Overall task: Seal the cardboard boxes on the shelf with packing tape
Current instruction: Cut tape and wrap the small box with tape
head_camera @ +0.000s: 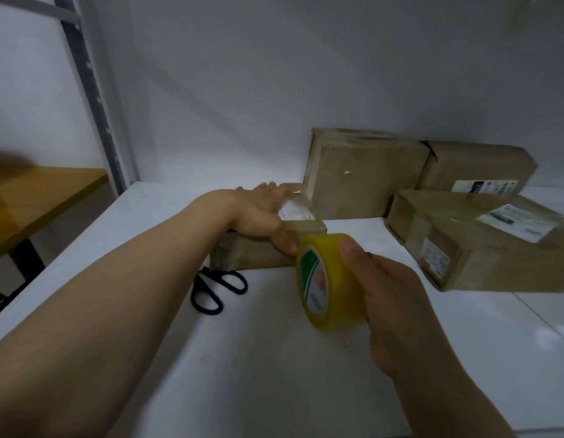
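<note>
A small cardboard box (252,252) lies on the white shelf (167,279) in front of me. My left hand (255,213) lies flat on its top, fingers straight, thumb pressing down the front edge beside a strip of tape. My right hand (388,298) grips a yellow roll of packing tape (325,279), held on edge right at the box's front right corner. The tape runs from the roll onto the box top. Three more cardboard boxes stand behind and to the right: one upright (363,178), one at the back (476,165), one nearer (483,241).
Black-handled scissors (216,287) lie on the shelf just in front of the small box, under my left forearm. A grey shelf upright (91,90) rises at the left. Beyond it stands a yellow-topped table (37,197). A white wall backs the shelf.
</note>
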`<action>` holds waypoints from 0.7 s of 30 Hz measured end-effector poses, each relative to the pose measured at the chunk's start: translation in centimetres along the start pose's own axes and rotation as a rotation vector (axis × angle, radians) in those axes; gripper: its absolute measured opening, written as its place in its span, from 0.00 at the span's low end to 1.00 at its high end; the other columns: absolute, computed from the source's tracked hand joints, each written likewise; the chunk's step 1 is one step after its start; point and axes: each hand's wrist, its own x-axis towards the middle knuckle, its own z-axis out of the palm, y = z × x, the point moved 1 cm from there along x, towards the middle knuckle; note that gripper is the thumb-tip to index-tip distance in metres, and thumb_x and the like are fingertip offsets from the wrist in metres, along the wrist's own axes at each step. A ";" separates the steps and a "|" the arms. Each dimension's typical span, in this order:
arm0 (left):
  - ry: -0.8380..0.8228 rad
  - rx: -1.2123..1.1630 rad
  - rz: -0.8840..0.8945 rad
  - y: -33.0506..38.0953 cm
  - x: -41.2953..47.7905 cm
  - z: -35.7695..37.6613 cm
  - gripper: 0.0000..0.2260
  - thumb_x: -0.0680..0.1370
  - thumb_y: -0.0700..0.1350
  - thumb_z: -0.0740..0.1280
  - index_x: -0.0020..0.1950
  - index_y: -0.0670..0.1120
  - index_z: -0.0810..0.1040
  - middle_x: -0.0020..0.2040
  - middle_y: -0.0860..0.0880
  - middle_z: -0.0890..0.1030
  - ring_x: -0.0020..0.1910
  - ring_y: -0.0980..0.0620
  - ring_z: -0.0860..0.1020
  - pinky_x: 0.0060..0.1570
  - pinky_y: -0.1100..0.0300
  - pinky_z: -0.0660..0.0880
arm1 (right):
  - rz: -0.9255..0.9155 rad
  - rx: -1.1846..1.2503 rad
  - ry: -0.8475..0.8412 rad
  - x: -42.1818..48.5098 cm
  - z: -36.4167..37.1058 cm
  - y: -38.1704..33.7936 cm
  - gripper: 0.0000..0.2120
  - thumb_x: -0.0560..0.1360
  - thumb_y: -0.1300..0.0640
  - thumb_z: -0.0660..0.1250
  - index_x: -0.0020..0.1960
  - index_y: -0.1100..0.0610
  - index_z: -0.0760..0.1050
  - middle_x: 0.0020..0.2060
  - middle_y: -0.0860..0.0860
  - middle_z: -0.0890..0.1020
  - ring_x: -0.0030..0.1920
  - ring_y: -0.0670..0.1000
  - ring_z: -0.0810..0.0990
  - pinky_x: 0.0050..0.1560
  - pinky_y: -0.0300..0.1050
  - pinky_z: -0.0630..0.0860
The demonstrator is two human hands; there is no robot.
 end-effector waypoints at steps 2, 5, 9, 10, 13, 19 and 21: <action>0.011 0.005 0.024 -0.3 0.3 0.1 0.53 0.61 0.71 0.74 0.79 0.67 0.49 0.80 0.52 0.57 0.78 0.47 0.57 0.75 0.42 0.57 | 0.005 -0.011 0.016 0.4 0.0 0.0 0.17 0.78 0.44 0.67 0.37 0.53 0.83 0.33 0.47 0.86 0.33 0.45 0.85 0.41 0.46 0.78; 0.001 -0.046 0.085 0.0 0.3 -0.3 0.47 0.65 0.67 0.75 0.79 0.62 0.58 0.71 0.55 0.67 0.71 0.48 0.67 0.70 0.49 0.66 | 0.018 -0.043 0.000 0.7 0.1 -0.2 0.16 0.78 0.44 0.66 0.39 0.53 0.82 0.32 0.46 0.86 0.32 0.43 0.84 0.40 0.46 0.78; 0.002 -0.179 0.116 0.8 -0.7 -3.7 0.22 0.75 0.52 0.74 0.70 0.56 0.78 0.65 0.58 0.79 0.63 0.54 0.77 0.61 0.59 0.72 | -0.114 -0.022 -0.075 1.5 0.1 -2.1 0.20 0.73 0.40 0.72 0.47 0.58 0.83 0.42 0.58 0.86 0.46 0.58 0.86 0.50 0.61 0.82; 0.016 -0.227 0.136 0.9 -0.6 -4.6 0.14 0.76 0.48 0.73 0.62 0.54 0.83 0.55 0.58 0.84 0.55 0.55 0.81 0.53 0.61 0.75 | -0.161 0.024 -0.090 1.8 0.1 -3.2 0.22 0.71 0.40 0.72 0.48 0.60 0.83 0.45 0.62 0.84 0.48 0.62 0.85 0.51 0.62 0.81; 0.018 -0.274 0.156 1.7 -0.9 -6.1 0.04 0.78 0.42 0.71 0.46 0.50 0.84 0.39 0.56 0.85 0.41 0.54 0.83 0.42 0.60 0.79 | -0.286 0.140 -0.119 3.2 0.7 -6.3 0.17 0.75 0.47 0.70 0.47 0.63 0.84 0.43 0.66 0.83 0.44 0.58 0.83 0.49 0.56 0.79; 0.202 -0.061 0.072 2.0 -0.6 -6.9 0.10 0.79 0.52 0.69 0.57 0.51 0.82 0.57 0.50 0.84 0.55 0.49 0.81 0.57 0.55 0.75 | -0.161 0.189 0.007 7.5 2.3 -8.2 0.18 0.80 0.42 0.64 0.52 0.56 0.82 0.40 0.56 0.87 0.43 0.55 0.87 0.53 0.58 0.83; 0.279 0.033 0.116 3.0 -1.6 -6.8 0.18 0.80 0.52 0.67 0.67 0.47 0.76 0.63 0.46 0.80 0.59 0.46 0.78 0.56 0.55 0.74 | -0.133 0.179 -0.004 8.5 2.5 -8.8 0.22 0.80 0.40 0.64 0.56 0.58 0.81 0.38 0.56 0.87 0.39 0.54 0.87 0.51 0.56 0.84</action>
